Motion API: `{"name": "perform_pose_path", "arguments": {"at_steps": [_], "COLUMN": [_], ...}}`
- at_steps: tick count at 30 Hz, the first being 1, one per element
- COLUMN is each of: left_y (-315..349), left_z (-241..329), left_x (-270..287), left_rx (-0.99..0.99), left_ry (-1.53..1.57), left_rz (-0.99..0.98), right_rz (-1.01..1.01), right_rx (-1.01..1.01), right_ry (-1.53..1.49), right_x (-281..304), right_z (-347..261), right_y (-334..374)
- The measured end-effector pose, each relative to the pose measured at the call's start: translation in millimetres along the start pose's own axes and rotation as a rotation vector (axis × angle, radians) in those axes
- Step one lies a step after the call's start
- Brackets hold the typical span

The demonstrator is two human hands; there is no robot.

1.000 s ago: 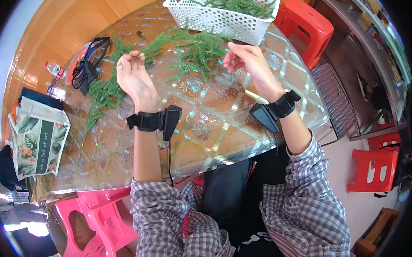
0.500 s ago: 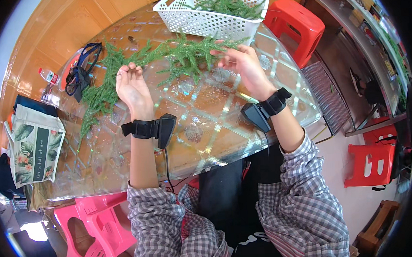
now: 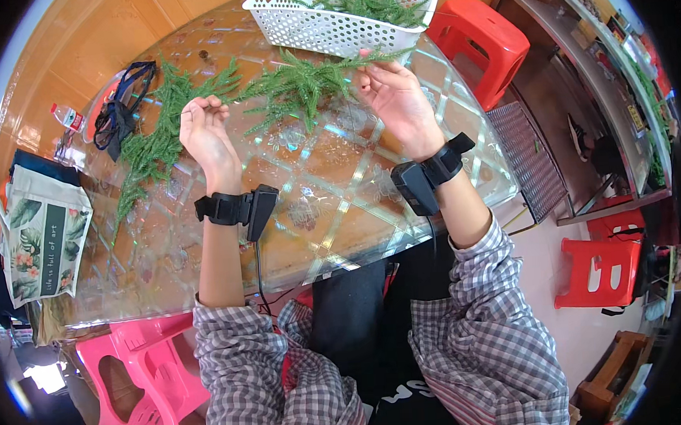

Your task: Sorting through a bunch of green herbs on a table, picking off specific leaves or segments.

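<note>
A feathery green sprig (image 3: 301, 90) stretches between my two hands, just above the glass-patterned table (image 3: 281, 250). My right hand (image 3: 399, 105), palm turned up, has its thumb and fingers closed on the sprig's thin right end. My left hand (image 3: 210, 136) has its fingers curled together at the sprig's left end, where a stem runs in beside the fingertips. More green foliage (image 3: 156, 149) lies on the table to the left of that hand and partly behind it. Both wrists wear black straps with small black boxes.
A white perforated basket (image 3: 339, 34) with green sprigs stands at the far edge. Dark straps (image 3: 116, 120) and a bottle (image 3: 67, 117) lie at the left, near a printed bag (image 3: 47, 235). Around the table are a red stool (image 3: 486, 47), a pink chair (image 3: 145, 384) and a shelf (image 3: 610, 75).
The right hand's fingers, spread before, have drawn together on the sprig's end, and the palm has turned up more. The whole view has shifted slightly, with things now farther left.
</note>
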State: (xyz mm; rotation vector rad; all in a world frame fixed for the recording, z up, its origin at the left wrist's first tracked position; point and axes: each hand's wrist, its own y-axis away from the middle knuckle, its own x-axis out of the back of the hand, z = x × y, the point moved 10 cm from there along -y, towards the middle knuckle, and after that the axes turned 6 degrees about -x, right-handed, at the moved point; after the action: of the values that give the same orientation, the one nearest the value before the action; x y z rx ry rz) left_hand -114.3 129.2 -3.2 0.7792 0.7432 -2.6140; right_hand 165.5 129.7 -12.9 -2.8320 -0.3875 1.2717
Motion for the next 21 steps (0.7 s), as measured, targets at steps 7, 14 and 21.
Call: {"name": "perform_pose_path", "arguments": {"at_steps": [7,14,21], "left_y": [-1.1,5.1,8.1], "left_z": [-0.7,-4.7,-8.0], "left_x": [2.3,-4.8,-9.0], "left_rx": [-0.004,0.070,0.160], "left_ry": [-0.007,0.029,0.066], "left_rz": [0.014,-0.013,0.007], "right_rz": [-0.070,0.017,0.057], "right_rx": [0.004,0.023,0.012], "right_ry": [-0.072,-0.144,-0.207], "right_x": [-7.3,9.7,14.4], "right_z": [-1.0,-1.0,-0.6], "right_y": [-0.1,-2.5,-3.2]}}
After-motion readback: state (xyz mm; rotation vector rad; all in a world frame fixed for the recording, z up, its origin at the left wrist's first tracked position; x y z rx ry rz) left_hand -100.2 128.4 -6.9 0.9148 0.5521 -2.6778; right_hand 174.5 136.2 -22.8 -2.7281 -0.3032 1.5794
